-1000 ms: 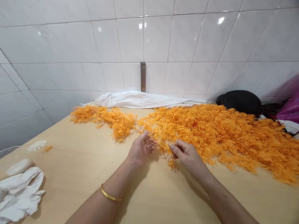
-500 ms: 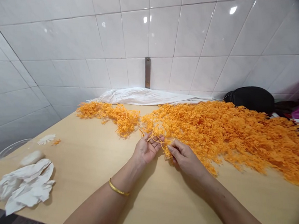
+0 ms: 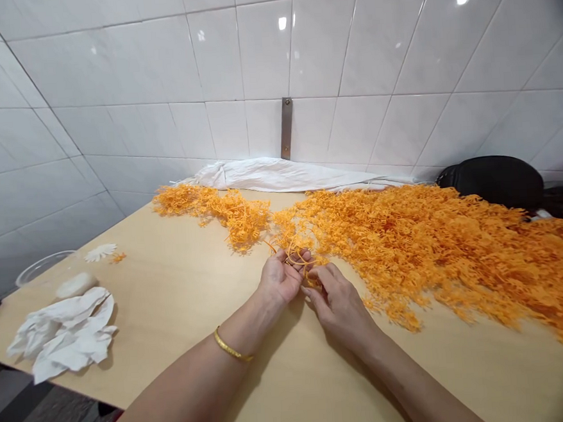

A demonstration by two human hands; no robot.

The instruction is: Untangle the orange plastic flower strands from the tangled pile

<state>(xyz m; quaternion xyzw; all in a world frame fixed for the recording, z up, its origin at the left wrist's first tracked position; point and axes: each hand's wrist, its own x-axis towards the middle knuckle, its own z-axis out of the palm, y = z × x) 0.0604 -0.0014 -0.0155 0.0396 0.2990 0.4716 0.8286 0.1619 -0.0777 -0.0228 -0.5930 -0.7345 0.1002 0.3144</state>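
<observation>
Along the far edge of the light wooden table (image 3: pixel 172 296), a white cloth (image 3: pixel 269 176) lies against the white tile wall (image 3: pixel 107 62), below a metal strip (image 3: pixel 286 128), with a black bag (image 3: pixel 494 183) far right. To the left sit a clear plastic bowl (image 3: pixel 44 263), a white paper flower (image 3: pixel 100 252), a white lump (image 3: pixel 76 285) and crumpled white cloth (image 3: pixel 63 332).

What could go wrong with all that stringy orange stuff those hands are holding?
The orange strands held by the left hand and right hand seem to run into the big orange heap, so a hard tug might tangle the heap or snap a strand. The gold bangle on the left wrist might also snag loose strands if it gets close to them.
</observation>
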